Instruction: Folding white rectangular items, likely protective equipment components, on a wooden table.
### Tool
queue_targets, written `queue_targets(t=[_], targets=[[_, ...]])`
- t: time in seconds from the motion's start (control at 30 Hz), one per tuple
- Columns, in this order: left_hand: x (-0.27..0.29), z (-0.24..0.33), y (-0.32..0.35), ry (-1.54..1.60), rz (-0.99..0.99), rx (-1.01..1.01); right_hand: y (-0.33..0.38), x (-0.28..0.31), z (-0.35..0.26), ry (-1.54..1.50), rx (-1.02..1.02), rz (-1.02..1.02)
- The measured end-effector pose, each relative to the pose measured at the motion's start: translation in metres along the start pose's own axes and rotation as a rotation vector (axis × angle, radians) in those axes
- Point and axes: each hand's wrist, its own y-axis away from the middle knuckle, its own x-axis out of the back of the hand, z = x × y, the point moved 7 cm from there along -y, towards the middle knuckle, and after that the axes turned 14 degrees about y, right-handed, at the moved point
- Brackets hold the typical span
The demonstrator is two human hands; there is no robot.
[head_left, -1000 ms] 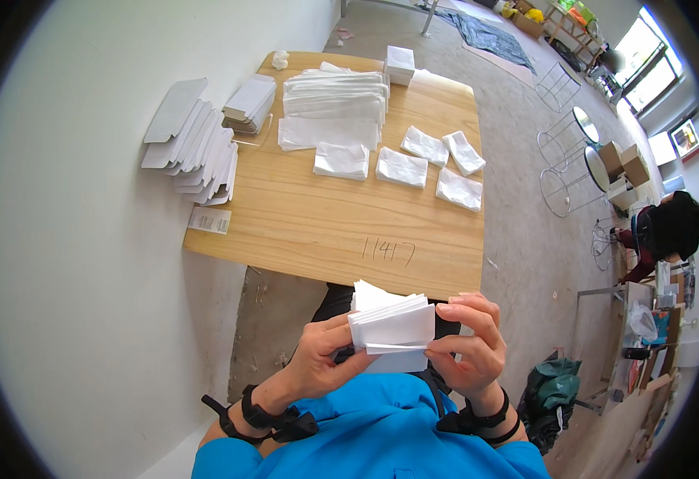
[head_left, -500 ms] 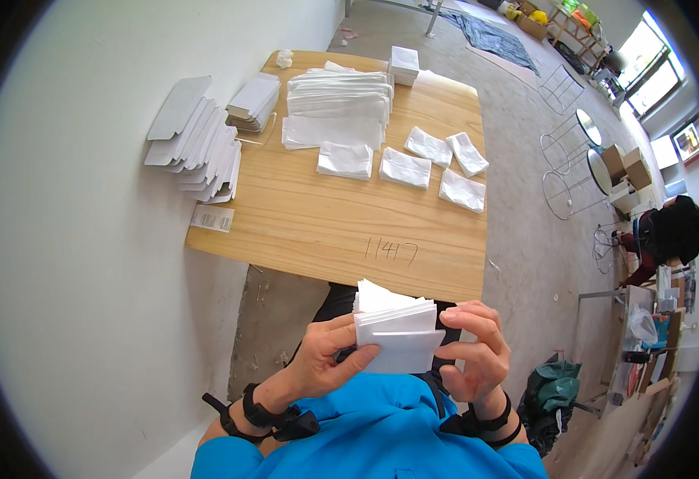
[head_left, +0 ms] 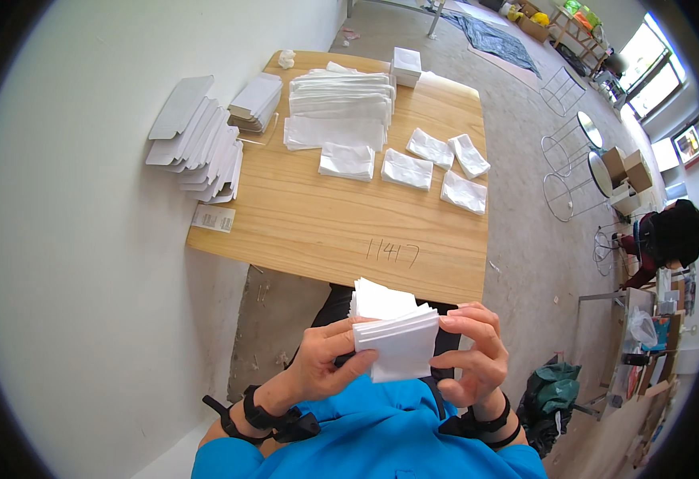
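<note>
My left hand (head_left: 327,356) is closed round the left end of a stack of thin white paper sheets (head_left: 402,351), its thumb flat across the front. The sheets are slightly fanned along the top, and a second part of the bundle stands up behind them. They are held over my lap, just off the table's near edge. At the stack's right edge is my right hand (head_left: 476,355), its fingers bent and apart. Its fingertips are at or touching the sheets' edge, and it grips nothing that I can see.
On the wooden table (head_left: 301,215) lie several small folded white bundles (head_left: 406,169) and a large white paper pile (head_left: 340,104). A small white box (head_left: 406,66) stands at the back. Flat white cartons (head_left: 198,152) are stacked by the wall. Stools (head_left: 599,173) and a person (head_left: 665,239) are at right.
The front sheet, which sat lower than the rest, now lines up with the fanned stack. My right fingers have moved slightly, close to the stack's edge. My left hand keeps its hold.
</note>
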Motion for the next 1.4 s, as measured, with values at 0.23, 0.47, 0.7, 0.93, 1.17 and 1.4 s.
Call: queue_targets(t=[0.23,0.47,0.7,0.93,1.17,1.4], targets=[[-0.007,0.009,-0.002,-0.081,-0.020,-0.102,0.004,0.005,0.003,0.004,-0.033,0.073],[-0.014,0.024,0.000,-0.283,-0.067,-0.286,0.006,0.008,0.001,0.016,-0.045,0.109],[-0.015,0.022,0.002,-0.309,-0.114,-0.304,0.008,0.007,0.000,-0.003,-0.007,0.057],[-0.014,0.022,0.003,-0.358,-0.142,-0.352,0.005,0.005,0.001,-0.020,-0.028,0.056],[-0.014,0.020,0.003,-0.411,-0.152,-0.357,0.005,0.003,0.002,-0.031,-0.031,0.025],[-0.012,0.021,0.002,-0.440,-0.159,-0.348,0.003,0.000,0.003,-0.044,-0.031,0.016]])
